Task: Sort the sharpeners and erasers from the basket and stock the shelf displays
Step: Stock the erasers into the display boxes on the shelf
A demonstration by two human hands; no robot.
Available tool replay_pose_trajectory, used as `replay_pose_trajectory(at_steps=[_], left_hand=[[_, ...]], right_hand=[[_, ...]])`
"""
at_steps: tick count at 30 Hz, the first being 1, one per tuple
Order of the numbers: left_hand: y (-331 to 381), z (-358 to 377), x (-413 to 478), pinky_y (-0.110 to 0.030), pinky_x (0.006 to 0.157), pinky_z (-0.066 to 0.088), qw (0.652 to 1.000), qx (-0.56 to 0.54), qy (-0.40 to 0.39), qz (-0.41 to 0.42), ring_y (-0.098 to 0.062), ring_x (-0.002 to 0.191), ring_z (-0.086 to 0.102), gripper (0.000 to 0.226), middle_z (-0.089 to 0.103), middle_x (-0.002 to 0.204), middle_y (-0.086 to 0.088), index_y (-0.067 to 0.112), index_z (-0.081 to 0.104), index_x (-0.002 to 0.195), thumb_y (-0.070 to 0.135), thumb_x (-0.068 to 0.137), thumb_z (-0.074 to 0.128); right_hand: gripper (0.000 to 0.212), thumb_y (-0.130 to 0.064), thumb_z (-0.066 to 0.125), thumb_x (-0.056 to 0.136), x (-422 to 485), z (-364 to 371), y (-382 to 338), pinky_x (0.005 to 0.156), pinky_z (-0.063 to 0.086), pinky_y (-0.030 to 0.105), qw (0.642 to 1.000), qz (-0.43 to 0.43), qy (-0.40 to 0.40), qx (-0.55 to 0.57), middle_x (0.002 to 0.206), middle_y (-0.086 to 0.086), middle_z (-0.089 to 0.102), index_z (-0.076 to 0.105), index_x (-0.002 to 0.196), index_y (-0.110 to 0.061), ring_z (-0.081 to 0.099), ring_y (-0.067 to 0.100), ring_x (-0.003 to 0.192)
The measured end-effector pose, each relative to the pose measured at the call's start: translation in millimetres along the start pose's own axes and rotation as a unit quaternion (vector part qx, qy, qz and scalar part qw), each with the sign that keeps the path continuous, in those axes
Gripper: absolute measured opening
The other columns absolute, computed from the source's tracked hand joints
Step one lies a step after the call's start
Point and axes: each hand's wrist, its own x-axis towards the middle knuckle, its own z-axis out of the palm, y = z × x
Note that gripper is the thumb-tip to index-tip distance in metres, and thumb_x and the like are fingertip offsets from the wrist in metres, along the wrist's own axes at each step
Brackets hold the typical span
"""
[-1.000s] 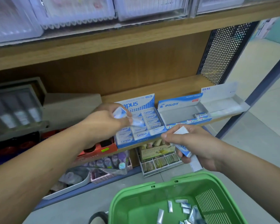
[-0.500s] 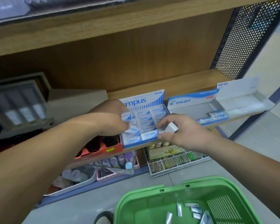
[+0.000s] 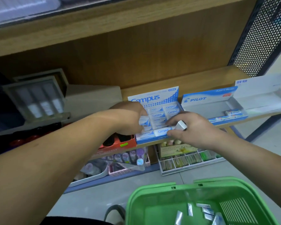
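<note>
I'm filling the Campus box (image 3: 154, 98) on the shelf (image 3: 201, 78) right now. My left hand (image 3: 130, 120) is wrapping its fingers round a blue-and-white eraser (image 3: 143, 123) over the box's left column, and my right hand (image 3: 191, 132) is pinching a white eraser (image 3: 180, 125) at the front row. I reckon the trick is turning each one label-up like its neighbours and sliding it in flat, not jamming it, since the box is sitting right at the shelf lip. More stock is waiting in the green basket (image 3: 152, 190) below.
</note>
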Motion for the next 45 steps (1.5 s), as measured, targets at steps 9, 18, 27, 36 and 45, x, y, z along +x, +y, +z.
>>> replay_pose_trajectory(at_steps=[9,18,27,36,45], left_hand=[[16,-4,-16,-0.028,0.079,0.046,0.985,-0.159,0.023,0.06,-0.006,0.099,0.057,0.029,0.059,0.107,0.017,0.037,0.06,0.106,0.057,0.088,0.069],[41,-2,-14,-0.036,0.092,0.054,0.968,-0.239,0.026,0.073,-0.007,0.104,0.062,0.043,0.064,0.12,0.014,0.04,0.047,0.12,0.046,0.088,0.075],[24,2,-8,-0.022,0.07,0.048,0.956,-0.269,0.108,0.043,0.004,0.086,0.064,0.023,0.069,0.099,0.02,0.038,0.066,0.103,0.033,0.084,0.078],[38,21,13,-0.025,0.096,0.046,0.925,-0.364,0.11,0.009,0.003,0.116,0.058,0.01,0.067,0.116,0.021,0.036,0.073,0.092,0.043,0.087,0.079],[49,14,36,-0.022,0.044,0.029,0.899,-0.435,0.031,-0.032,-0.012,0.048,0.037,0.007,0.058,0.064,0.015,0.023,0.076,0.092,0.029,0.09,0.079]], right_hand=[[0.016,-0.031,0.084,0.081,-12,-17,-27,0.044,0.039,0.024,0.967,-0.026,-0.005,0.254,0.072,0.006,0.071,0.075,0.088,-0.02,0.054,0.016,0.05],[0.026,-0.033,0.082,0.083,-13,-23,-27,0.043,0.037,0.019,0.967,-0.022,0.018,0.255,0.075,0.005,0.076,0.07,0.1,-0.017,0.055,0.013,0.052],[0.021,-0.026,0.085,0.08,-6,-39,-7,0.047,0.034,0.024,0.932,0.067,0.01,0.356,0.076,0.001,0.067,0.069,0.091,-0.017,0.05,0.018,0.052],[0.027,-0.026,0.086,0.078,-7,-46,9,0.044,0.034,0.023,0.938,0.096,-0.001,0.334,0.067,0.0,0.062,0.072,0.098,-0.013,0.048,0.017,0.05],[0.02,-0.027,0.087,0.078,-4,-49,23,0.049,0.035,0.025,0.926,0.13,0.043,0.351,0.08,0.006,0.068,0.07,0.084,-0.018,0.049,0.016,0.047]])
